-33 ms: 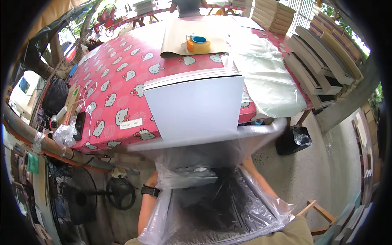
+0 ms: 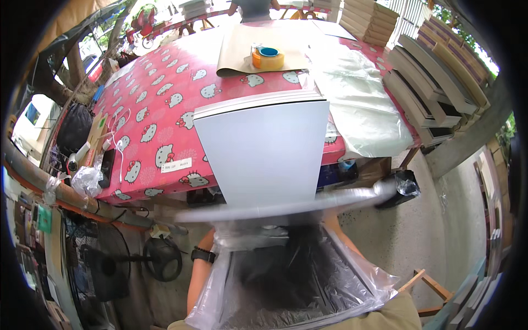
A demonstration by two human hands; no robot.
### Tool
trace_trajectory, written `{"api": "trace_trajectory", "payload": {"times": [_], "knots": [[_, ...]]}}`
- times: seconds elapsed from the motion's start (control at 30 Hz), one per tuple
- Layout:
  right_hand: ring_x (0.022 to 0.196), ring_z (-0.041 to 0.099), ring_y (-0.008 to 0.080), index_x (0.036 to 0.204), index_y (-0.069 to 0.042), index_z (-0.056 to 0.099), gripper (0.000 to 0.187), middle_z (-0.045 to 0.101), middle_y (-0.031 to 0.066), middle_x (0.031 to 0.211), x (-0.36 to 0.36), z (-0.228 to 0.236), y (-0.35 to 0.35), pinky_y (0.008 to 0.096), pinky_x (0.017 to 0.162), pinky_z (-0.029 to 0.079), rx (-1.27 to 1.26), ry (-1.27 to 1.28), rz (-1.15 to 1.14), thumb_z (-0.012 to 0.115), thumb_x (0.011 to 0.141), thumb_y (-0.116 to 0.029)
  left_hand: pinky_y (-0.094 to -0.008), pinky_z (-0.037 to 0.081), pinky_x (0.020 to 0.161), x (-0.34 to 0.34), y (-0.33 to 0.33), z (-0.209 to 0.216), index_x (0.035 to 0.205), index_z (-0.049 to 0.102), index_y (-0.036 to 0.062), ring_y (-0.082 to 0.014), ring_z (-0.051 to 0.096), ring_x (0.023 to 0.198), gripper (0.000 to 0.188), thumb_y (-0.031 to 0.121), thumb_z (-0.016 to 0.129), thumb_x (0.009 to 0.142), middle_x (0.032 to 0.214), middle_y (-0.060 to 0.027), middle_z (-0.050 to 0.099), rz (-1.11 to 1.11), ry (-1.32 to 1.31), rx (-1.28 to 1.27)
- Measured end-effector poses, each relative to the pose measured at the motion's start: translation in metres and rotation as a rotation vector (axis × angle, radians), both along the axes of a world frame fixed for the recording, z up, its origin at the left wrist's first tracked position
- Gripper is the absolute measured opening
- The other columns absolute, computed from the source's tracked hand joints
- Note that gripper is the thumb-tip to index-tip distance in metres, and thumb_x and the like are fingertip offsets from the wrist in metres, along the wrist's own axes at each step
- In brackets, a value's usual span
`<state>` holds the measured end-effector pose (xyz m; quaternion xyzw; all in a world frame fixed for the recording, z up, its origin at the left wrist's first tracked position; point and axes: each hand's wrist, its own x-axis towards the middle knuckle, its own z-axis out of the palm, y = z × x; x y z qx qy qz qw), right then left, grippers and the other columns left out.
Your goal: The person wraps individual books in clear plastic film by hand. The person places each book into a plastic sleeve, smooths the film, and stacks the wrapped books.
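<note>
A clear plastic bag [image 2: 352,283] lies spread over my lap, with a dark area showing through it. Its far edge is smeared by motion into a pale band below the table edge. My left hand [image 2: 207,240], just past a black wristband [image 2: 203,255], reaches under the plastic on the left side; its fingers are hidden. On the right side my right hand [image 2: 331,222] goes behind the plastic too, fingers out of sight. Beyond the band, a stack of white boards [image 2: 264,148] stands tilted against the table's near edge, its lower end covered by the plastic.
The pink patterned table [image 2: 165,126] carries orange tape rolls [image 2: 268,59] on brown paper [image 2: 231,58] and clear plastic sheets [image 2: 363,104]. Stacked boards [image 2: 423,82] stand at right. A black bin [image 2: 393,193] and a fan [image 2: 110,264] are on the floor.
The plastic's far edge has dropped toward me on the left and swung lower on the right, uncovering more of the white boards and the space under the table.
</note>
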<state>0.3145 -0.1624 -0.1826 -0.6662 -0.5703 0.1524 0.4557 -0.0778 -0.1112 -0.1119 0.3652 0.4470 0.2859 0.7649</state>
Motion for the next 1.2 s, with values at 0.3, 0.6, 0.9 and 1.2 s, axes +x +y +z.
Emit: {"api": "trace_trajectory", "payload": {"times": [0.3,0.6,0.9,1.2], "knots": [[0.075,0.054,0.0245,0.094,-0.004,0.052,0.023,0.056,0.0103,0.08,0.014,0.071,0.043,0.0349,0.068,0.044,-0.079,0.37,-0.002,0.052,0.077,-0.02,-0.0359,0.046,0.064,-0.097,0.068,-0.088,0.082,0.061,0.0036,-0.0267,0.06,0.07,0.02,0.016,0.06,0.067,0.076,-0.0156,0.061,0.236,1.105,0.871],[0.093,0.052,0.0201,0.107,0.0,0.052,0.04,0.055,0.0089,0.103,0.005,0.145,0.017,0.0303,0.084,0.039,-0.486,1.217,0.734,0.045,0.085,-0.033,-0.0179,0.029,0.045,-0.098,0.039,0.247,0.088,0.055,0.0004,-0.0044,0.035,0.049,0.018,0.017,0.057,0.081,0.069,0.0009,0.047,1.447,0.663,1.255],[0.112,0.043,0.0233,0.116,-0.004,0.05,0.048,0.048,0.013,0.12,-0.021,0.2,0.048,0.0322,0.094,0.032,-0.537,0.31,1.147,0.055,0.081,-0.037,-0.0174,0.029,0.056,-0.001,0.005,0.277,0.091,0.052,0.0013,-0.0047,0.037,0.064,0.024,0.009,0.059,0.069,0.072,0.0021,0.045,0.886,0.1,1.404],[0.127,0.02,0.0296,0.131,-0.016,0.033,0.056,0.024,0.0132,0.137,-0.089,0.171,0.008,0.0399,0.102,0.016,-0.557,-0.004,1.603,0.044,0.084,-0.044,-0.0184,0.028,0.051,0.078,0.002,0.279,0.081,0.055,0.0013,-0.0048,0.037,0.056,0.015,0.011,0.061,0.072,0.068,0.0,0.046,0.347,0.05,1.344]]}}
